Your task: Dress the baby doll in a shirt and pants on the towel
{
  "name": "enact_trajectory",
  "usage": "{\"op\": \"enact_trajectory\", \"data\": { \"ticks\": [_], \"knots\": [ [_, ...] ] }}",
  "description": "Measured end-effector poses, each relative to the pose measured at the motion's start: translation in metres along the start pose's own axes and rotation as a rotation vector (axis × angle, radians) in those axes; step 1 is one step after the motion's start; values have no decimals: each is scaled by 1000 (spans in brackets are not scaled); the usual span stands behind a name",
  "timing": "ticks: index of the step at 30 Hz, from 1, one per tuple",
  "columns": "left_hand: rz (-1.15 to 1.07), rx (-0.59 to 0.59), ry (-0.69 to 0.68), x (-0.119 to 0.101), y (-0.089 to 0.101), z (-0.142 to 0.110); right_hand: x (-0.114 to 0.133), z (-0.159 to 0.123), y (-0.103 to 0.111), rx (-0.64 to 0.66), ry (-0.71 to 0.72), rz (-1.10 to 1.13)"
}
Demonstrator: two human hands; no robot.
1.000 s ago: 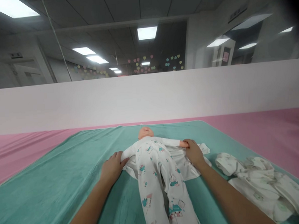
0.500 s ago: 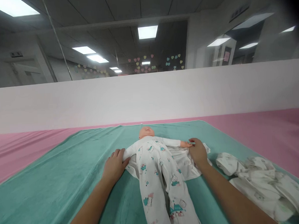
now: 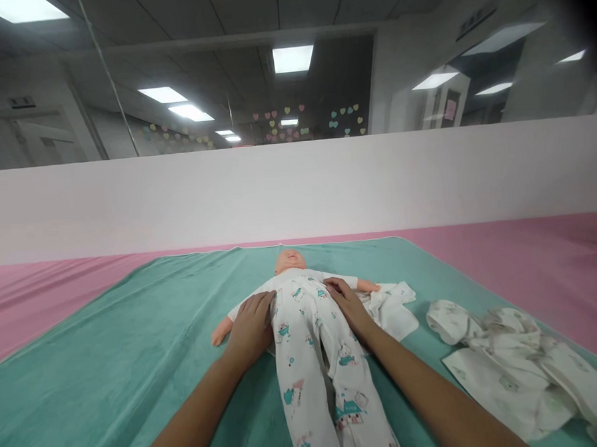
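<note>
Listing one baby doll [image 3: 290, 260] on its back at the middle of a green towel [image 3: 111, 387], which is spread over a pink sheet [image 3: 540, 251]; the doll wears printed white footed pajamas [image 3: 306, 376]. Left hand [image 3: 251, 329]: open and flat, fingers together, resting on the doll's side under the arm, with hold of nothing. Right hand [image 3: 347, 306]: open too, fingers slightly curved, lying on the doll's middle, likewise gripping nothing. We judge that both are placed to steady the body against the towel. A white cloth [image 3: 390, 309] lies bunched beside the doll, on the right of the view, and a heap of white baby clothes [image 3: 516, 365] sits further right, apparently kept within easy reach.
</note>
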State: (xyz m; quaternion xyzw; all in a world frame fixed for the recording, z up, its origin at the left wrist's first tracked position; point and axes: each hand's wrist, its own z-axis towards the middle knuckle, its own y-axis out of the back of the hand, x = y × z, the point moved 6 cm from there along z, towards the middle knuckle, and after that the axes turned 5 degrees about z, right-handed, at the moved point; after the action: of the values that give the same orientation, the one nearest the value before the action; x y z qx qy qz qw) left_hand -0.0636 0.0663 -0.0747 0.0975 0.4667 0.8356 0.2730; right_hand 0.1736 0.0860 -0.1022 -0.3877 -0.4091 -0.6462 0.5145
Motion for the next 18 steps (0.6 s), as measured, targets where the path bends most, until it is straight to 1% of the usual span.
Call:
{"op": "enact_trajectory", "data": {
  "ticks": [1, 3, 6, 9, 13, 18],
  "knots": [
    [-46, 15, 23, 1, 0, 0, -5, 0, -1, -2, -43, 38],
    [-161, 47, 73, 2, -1, -1, -12, 2, -1, 6, -84, 81],
    [-325, 83, 163, 6, -5, -1, -16, 5, 1, 24, -87, 89],
    [-426, 110, 246, 7, -10, -2, -18, 7, 1, 33, -88, 77],
    [-533, 149, 327, 7, -12, -4, -17, 9, 2, 33, -86, 60],
    [-547, 224, 437, 6, -10, -5, -12, 8, 4, 56, -82, 32]
  ]
}}
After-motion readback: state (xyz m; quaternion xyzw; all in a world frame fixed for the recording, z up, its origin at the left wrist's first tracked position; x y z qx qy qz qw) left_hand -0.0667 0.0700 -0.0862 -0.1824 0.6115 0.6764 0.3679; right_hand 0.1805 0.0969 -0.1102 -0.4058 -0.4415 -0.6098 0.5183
